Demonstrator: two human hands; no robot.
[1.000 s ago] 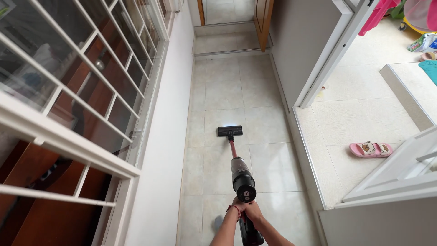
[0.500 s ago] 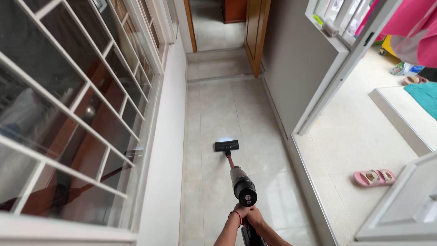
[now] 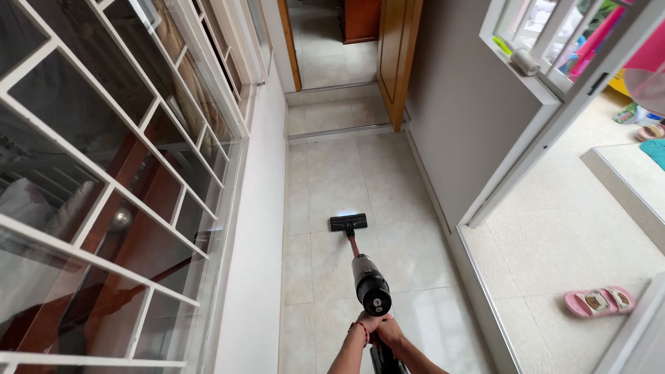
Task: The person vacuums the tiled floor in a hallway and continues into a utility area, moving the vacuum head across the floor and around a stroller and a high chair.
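Black-and-red vacuum, cream tiled floor, pink slippers.

Bright, even daylight thru most of the frame. Main source was the white-barred window well left of the hands; its glass threw pale reflections, so the dark wood behind it read murky. Glossy floor tiles just ahead of the hands carried soft sheen, no hard shadows. A small white glow showed at the vacuum head, lighting the tile in front of it. The room far right of the hands was brighter, near washed out. Wide-angle lens bent the window bars and door frame toward the edges. Focus was sharp overall; only slight softness at the corners.
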